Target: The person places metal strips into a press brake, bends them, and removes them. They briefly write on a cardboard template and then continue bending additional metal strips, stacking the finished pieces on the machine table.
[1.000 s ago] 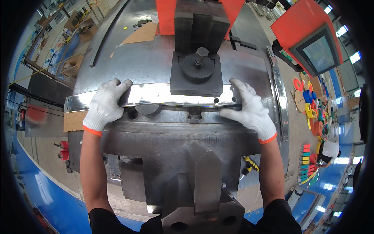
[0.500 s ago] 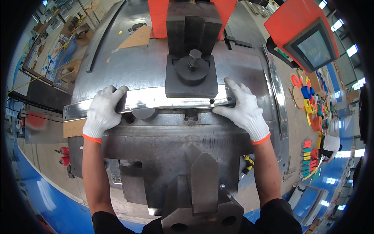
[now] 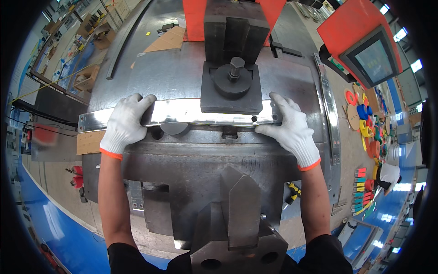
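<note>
A long, shiny flat metal bar (image 3: 175, 110) with holes at its ends lies across the steel machine table, passing by the front of a dark block (image 3: 231, 102) topped with a round disc and a hex bolt (image 3: 236, 68). My left hand (image 3: 127, 122), in a white glove with an orange cuff, is closed over the bar left of the block. Gloved the same way, my right hand (image 3: 294, 132) grips the bar near its right end, thumb on the near side and fingers on the far side. A half-round dark piece (image 3: 174, 129) sits against the bar's near edge.
A pointed steel block (image 3: 244, 210) stands close in front of me. Cardboard (image 3: 166, 40) lies on the table's far left. A red-housed screen (image 3: 372, 57) hangs at the far right, beside another metal strip (image 3: 329, 114). Yellow-black pliers (image 3: 292, 192) and a person (image 3: 388, 176) are to the right.
The whole view has shifted slightly, so the scene sits a little farther right. Both hands keep their hold on the bar, with no clear movement of it against the block.
</note>
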Available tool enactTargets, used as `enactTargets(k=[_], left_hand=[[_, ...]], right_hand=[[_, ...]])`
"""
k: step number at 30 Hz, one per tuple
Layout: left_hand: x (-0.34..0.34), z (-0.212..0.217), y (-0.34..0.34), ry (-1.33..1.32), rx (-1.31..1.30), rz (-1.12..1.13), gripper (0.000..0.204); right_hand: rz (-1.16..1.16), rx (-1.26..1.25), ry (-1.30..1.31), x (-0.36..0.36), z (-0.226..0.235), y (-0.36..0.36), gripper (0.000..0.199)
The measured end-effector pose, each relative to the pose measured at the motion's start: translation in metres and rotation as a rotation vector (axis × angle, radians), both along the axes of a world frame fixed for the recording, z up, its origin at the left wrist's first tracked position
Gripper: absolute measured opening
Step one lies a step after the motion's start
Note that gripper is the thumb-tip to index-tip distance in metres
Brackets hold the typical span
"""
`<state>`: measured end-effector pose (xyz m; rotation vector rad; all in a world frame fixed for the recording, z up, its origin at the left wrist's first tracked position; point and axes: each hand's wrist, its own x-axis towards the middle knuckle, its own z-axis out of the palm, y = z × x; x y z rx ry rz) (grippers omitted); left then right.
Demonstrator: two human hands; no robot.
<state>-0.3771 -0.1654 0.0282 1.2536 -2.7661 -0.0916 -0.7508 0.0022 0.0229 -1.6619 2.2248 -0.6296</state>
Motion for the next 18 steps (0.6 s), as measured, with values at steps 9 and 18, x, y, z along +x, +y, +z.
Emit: enactTargets(k=[9, 18], left_hand=[[-0.0005, -0.0052, -0.0019, -0.005, -0.028, -0.013, 0.062], [-0.0009, -0.0045, -0.0052, -0.021, -0.02, -0.022, 0.061]], right_hand=[[-0.009, 0.004, 0.003, -0.0013, -0.0021, 0.0008, 0.094], [0.002, -0.006, 0.015, -0.0011, -0.0026, 0.0039, 0.094]])
